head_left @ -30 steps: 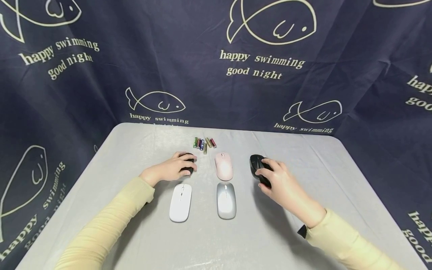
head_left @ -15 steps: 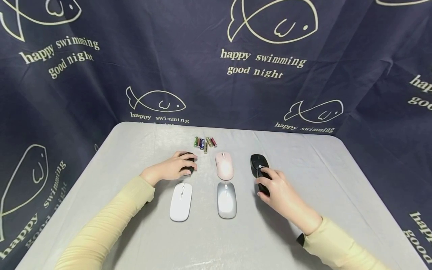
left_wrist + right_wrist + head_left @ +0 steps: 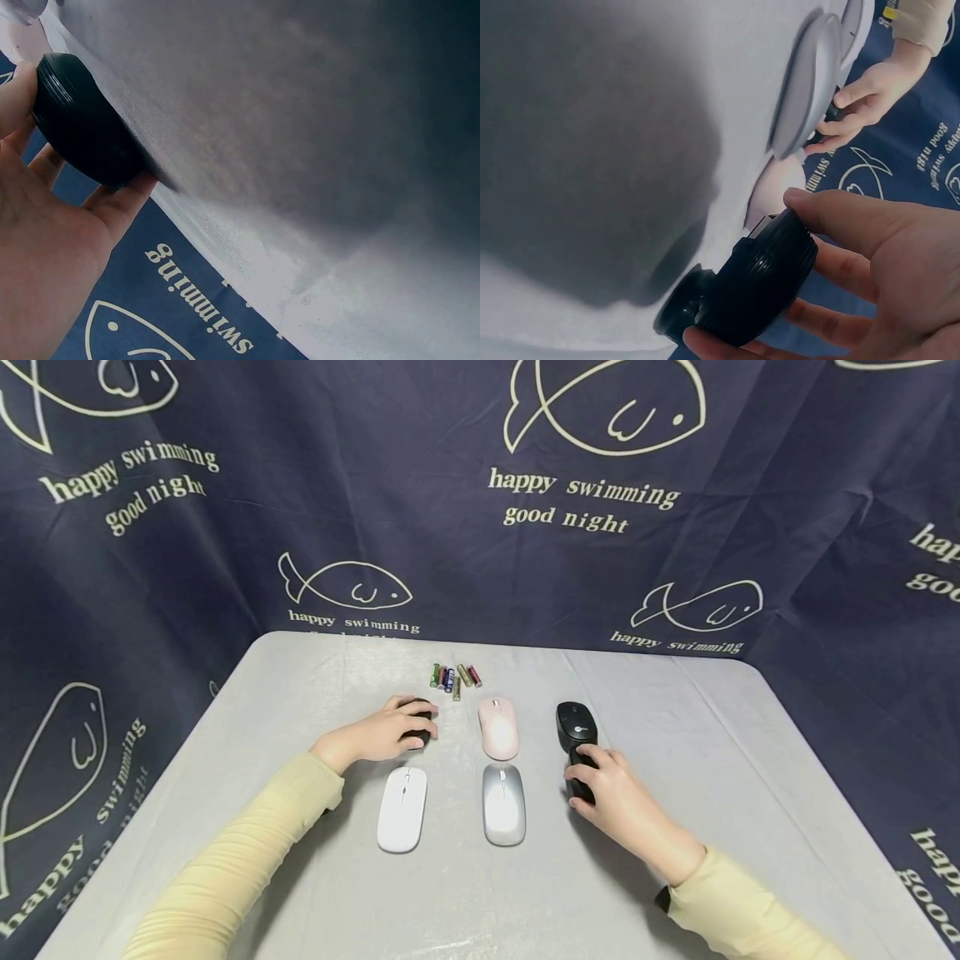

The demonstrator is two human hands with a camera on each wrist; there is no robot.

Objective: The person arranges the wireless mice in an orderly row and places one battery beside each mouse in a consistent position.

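Note:
My left hand (image 3: 386, 731) holds a black computer mouse (image 3: 82, 120) on the table, its fingers and thumb curled about the sides; the hand hides part of it in the head view. On the right side, my right hand (image 3: 626, 793) grips another black mouse (image 3: 761, 277) between thumb and fingers. Just beyond that one, a third black mouse (image 3: 575, 725) with a small light logo lies on the cloth. Whether the gripped right mouse touches the table, I cannot tell.
Between the hands lie a pink mouse (image 3: 498, 731) and, nearer, a silver-grey mouse (image 3: 504, 806). A white mouse (image 3: 402, 810) is in front of the left hand. Several batteries (image 3: 450, 678) lie toward the back. A dark blue printed curtain (image 3: 480, 585) surrounds the light table (image 3: 465, 902).
The right hand has drawn its black mouse toward the person, uncovering more of the black mouse beyond it. The left hand has stayed where it was.

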